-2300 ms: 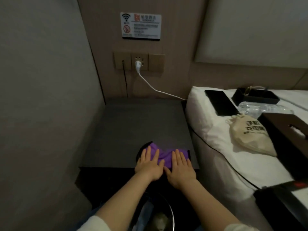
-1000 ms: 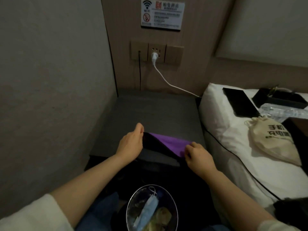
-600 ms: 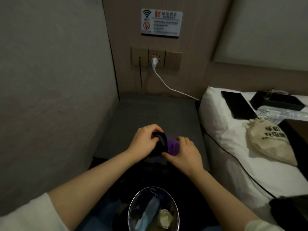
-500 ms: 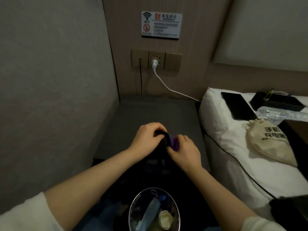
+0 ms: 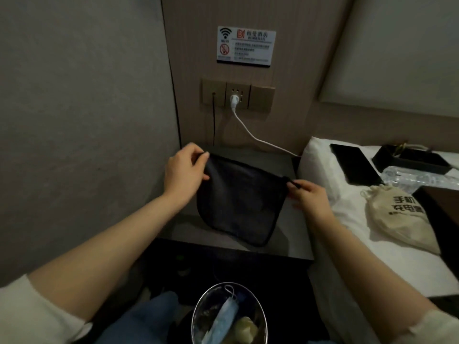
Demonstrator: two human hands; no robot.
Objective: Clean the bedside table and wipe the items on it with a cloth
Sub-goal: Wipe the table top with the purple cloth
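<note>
We hold the cloth [image 5: 238, 197] up by its two top corners, so it hangs flat and spread out between our hands. Our left hand [image 5: 185, 171] pinches the top left corner with its fingers curled around the edge. Our right hand [image 5: 309, 194] pinches the top right corner, which is bunched into a little point. The side of the cloth facing us looks dark, almost black. The cloth hangs in the air just over the bedside table [image 5: 288, 234], and its bottom edge dips down near the front of the table. Below our hands, close to us, sits a round bin [image 5: 206, 309] with a blue face mask [image 5: 223, 316] in it. To the right of our right hand is the white bed [image 5: 372, 256], with a tan bag [image 5: 397, 219], a black flat thing [image 5: 355, 162], a black tray [image 5: 412, 158] and a clear bottle [image 5: 419, 180] on it. Past our hands, a white plug [image 5: 234, 99] sits in the wall socket [image 5: 237, 95].
</note>
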